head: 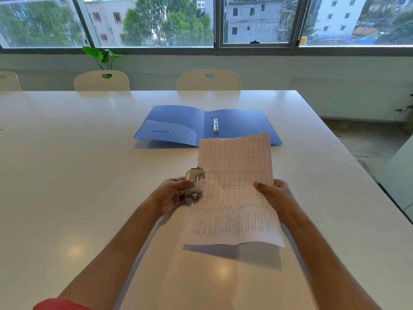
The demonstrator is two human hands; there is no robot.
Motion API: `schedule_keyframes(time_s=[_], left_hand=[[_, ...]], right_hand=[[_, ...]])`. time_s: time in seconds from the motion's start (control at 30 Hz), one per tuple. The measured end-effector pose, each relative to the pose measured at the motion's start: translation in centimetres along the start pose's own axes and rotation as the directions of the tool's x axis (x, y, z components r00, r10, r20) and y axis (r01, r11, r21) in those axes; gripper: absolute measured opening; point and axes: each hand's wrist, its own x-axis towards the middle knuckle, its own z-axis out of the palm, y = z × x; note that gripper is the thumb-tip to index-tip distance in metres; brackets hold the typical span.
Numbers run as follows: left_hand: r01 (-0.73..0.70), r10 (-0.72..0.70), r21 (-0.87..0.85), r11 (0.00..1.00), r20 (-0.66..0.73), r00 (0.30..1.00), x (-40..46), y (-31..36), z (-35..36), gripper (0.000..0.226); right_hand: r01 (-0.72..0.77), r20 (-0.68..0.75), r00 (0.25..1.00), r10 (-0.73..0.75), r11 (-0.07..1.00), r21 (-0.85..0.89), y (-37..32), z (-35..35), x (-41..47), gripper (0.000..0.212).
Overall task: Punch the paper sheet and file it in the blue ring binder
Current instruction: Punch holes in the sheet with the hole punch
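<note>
Blue ring binder (234, 126): lying open and flat on the white table (78, 175), at 12 o'clock from the hands; its metal rings (215, 123) carrying no sheets, its left-cover pocket (169, 132) showing nothing inside. Paper sheet (234, 193): printed grid, being held above the table, far edge overlapping the binder's near edge. Right hand (276, 194): grip pinching the sheet's edge at 3 o'clock. Left hand (172, 195): grip clasping the metal hole punch (194, 184), which is sitting on the sheet's edge at 9 o'clock.
</note>
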Motion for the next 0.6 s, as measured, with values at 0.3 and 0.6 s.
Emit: schedule_keyframes(time_s=[0.3,0.6], left_hand=[[0.001,-0.002,-0.012,1.000,-0.034,0.999,0.01,0.04,0.09,0.016],[0.036,-0.029,0.049,0.998,-0.142,0.989,0.73,0.12,0.32,0.024]], right_hand=[[0.007,-0.009,1.000,-0.007,1.000,-0.018,-0.10,0.21,-0.14,0.009],[-0.008,-0.014,1.000,0.007,0.999,-0.046,0.07,-0.08,-0.07,0.013]])
